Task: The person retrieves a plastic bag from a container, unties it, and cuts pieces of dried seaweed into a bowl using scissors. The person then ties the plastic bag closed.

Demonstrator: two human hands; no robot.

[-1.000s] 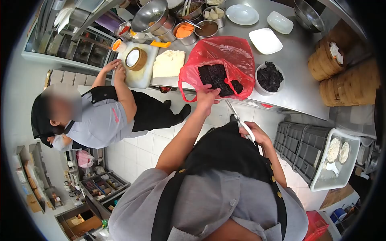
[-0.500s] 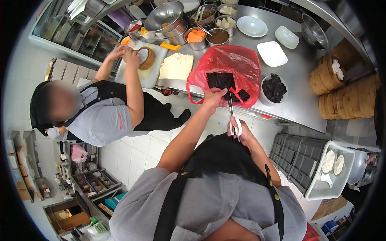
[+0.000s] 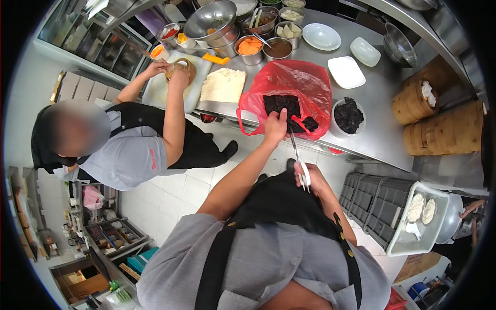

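Observation:
My left hand [image 3: 275, 126] pinches the near edge of a black dried seaweed sheet [image 3: 281, 104], its thumb lying on top. The sheet lies in the mouth of a red plastic bag [image 3: 310, 77] at the counter's edge. In my right hand [image 3: 312, 180] are scissors [image 3: 306, 174] with white handles, their blades pointing up toward the bag. The blades look nearly closed, and their tips are beside the seaweed next to my left hand. A smaller dark piece lies by the bag's red handle. Right of the bag, a white tub [image 3: 338, 127] holds crumpled black seaweed pieces [image 3: 349, 114].
A co-worker [image 3: 124, 139] on the left handles a round wooden mould [image 3: 190, 72] on a white cutting board [image 3: 164, 95]. A pale flat slab [image 3: 223, 86] lies beside the bag. White dishes [image 3: 346, 72], metal ingredient pots [image 3: 250, 50] and bamboo steamers [image 3: 439, 132] stand around the counter.
The scissors have closed up and turned slightly, and my left thumb has moved onto the sheet. The co-worker's hand has moved over the wooden mould. The view has shifted slightly.

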